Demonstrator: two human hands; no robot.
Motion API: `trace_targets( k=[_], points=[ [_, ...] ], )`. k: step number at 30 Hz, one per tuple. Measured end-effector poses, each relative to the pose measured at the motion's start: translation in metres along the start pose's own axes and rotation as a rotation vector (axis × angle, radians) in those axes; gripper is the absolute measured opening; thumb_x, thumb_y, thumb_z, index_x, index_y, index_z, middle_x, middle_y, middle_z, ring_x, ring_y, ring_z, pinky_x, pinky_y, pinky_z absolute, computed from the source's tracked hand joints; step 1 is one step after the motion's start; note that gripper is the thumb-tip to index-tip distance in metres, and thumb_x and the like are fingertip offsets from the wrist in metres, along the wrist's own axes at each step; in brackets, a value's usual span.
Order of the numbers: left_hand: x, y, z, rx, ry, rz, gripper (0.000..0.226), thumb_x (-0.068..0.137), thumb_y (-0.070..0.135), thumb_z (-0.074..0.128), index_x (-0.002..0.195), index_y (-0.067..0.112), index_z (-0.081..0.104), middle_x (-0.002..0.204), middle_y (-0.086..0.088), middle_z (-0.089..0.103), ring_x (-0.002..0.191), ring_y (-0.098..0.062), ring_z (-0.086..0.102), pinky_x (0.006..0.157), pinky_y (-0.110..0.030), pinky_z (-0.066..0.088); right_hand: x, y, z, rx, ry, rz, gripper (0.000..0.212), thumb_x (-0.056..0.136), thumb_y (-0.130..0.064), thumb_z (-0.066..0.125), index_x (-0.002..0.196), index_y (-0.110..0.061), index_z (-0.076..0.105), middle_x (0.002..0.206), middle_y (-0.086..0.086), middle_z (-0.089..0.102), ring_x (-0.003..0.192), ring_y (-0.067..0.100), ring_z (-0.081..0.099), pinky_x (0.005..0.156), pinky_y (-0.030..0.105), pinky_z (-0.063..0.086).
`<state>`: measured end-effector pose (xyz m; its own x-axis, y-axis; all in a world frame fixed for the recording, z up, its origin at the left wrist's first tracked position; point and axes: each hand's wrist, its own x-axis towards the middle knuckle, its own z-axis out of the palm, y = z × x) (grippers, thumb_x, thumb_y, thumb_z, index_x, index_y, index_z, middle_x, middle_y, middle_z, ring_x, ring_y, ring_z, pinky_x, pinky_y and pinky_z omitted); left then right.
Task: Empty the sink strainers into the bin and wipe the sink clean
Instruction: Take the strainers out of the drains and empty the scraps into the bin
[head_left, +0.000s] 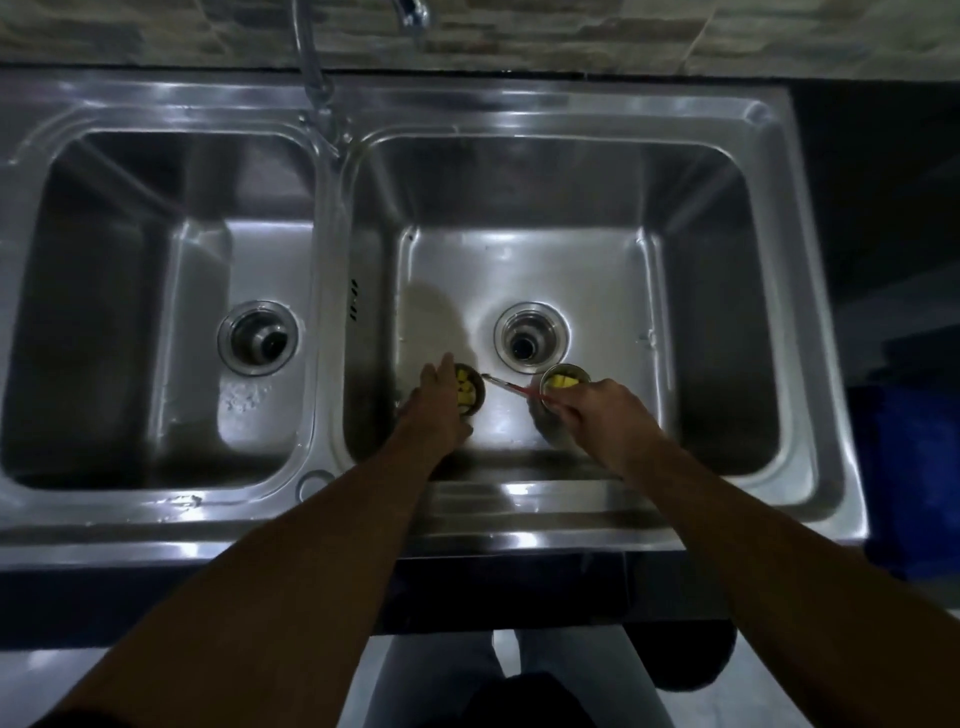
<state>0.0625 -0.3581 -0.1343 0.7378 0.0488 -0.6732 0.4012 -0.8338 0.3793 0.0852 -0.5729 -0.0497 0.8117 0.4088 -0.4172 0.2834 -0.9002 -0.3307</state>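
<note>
Two strainers show in the head view, both down in the right basin (719, 312) and both loaded with yellow scraps (464, 393).

The left strainer (475, 402) is touching the thumb side of your left hand (441, 402). That hand's fingers lie fairly straight along the rim, and I cannot tell whether they have taken hold.

The right strainer (565, 382) peeks out just beyond the knuckles of your right hand (597, 410). This hand is curled round a slim red-handled tool (511, 387) whose tip points across toward your left hand. Whether it also grips the cup is hidden.

The open drain (531, 338) lies just ahead, between your two hands.

These look like small steel cups, so expect them to be light and stiff, but probably wet and slippery. The scraps sit loose, so I would keep each cup upright and pinch it across the rim, thumb opposite fingers.

A blue shape (914, 467) well outside your right hand may be the bin, though it is too dark to be sure.
</note>
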Motion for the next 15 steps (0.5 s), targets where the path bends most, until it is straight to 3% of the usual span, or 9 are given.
trace_targets(
  k=[2,5,8,11,15],
  points=[
    [0.008,-0.002,0.000,-0.015,0.056,0.044,0.103,0.079,0.017,0.080,0.157,0.021,0.013,0.154,-0.014,0.027,0.136,-0.038,0.042,0.111,-0.048,0.042,0.002,0.000,0.002,0.015,-0.010,0.013,0.034,0.102,-0.037,0.042,0.125,-0.025,0.064,0.112,0.011,0.067,0.093,0.028,0.066,0.083,0.034,0.054],
    [0.014,-0.002,-0.003,0.015,0.071,0.069,0.094,0.071,0.022,0.085,0.146,0.020,0.029,0.141,-0.011,0.035,0.124,-0.038,0.051,0.099,-0.046,0.049,0.004,0.000,0.006,0.073,0.038,-0.008,0.033,0.101,-0.033,0.044,0.129,-0.028,0.062,0.110,0.012,0.067,0.092,0.031,0.066,0.080,0.034,0.051],
    [0.014,-0.001,-0.010,0.052,0.055,0.060,0.095,0.063,0.030,0.090,0.140,0.020,0.035,0.135,-0.008,0.037,0.120,-0.036,0.051,0.094,-0.045,0.050,0.003,-0.003,0.006,0.099,0.053,-0.029,0.037,0.100,-0.033,0.041,0.132,-0.029,0.059,0.120,0.012,0.066,0.099,0.033,0.066,0.085,0.039,0.054],
    [0.008,-0.003,-0.017,0.061,0.077,0.078,0.097,0.060,0.037,0.090,0.139,0.020,0.037,0.132,-0.006,0.038,0.118,-0.034,0.051,0.090,-0.043,0.050,0.000,-0.006,0.002,0.133,0.079,0.002,0.054,0.091,-0.046,0.031,0.128,-0.025,0.063,0.123,0.008,0.065,0.103,0.030,0.065,0.089,0.041,0.053],
    [-0.007,0.000,-0.029,0.062,0.116,0.122,0.097,0.061,0.040,0.090,0.139,0.020,0.037,0.132,-0.006,0.038,0.118,-0.032,0.051,0.093,-0.043,0.050,0.002,0.001,-0.001,0.163,0.169,0.052,0.035,0.093,-0.012,0.051,0.124,-0.017,0.068,0.117,0.008,0.064,0.102,0.025,0.063,0.094,0.036,0.051]
  ],
)
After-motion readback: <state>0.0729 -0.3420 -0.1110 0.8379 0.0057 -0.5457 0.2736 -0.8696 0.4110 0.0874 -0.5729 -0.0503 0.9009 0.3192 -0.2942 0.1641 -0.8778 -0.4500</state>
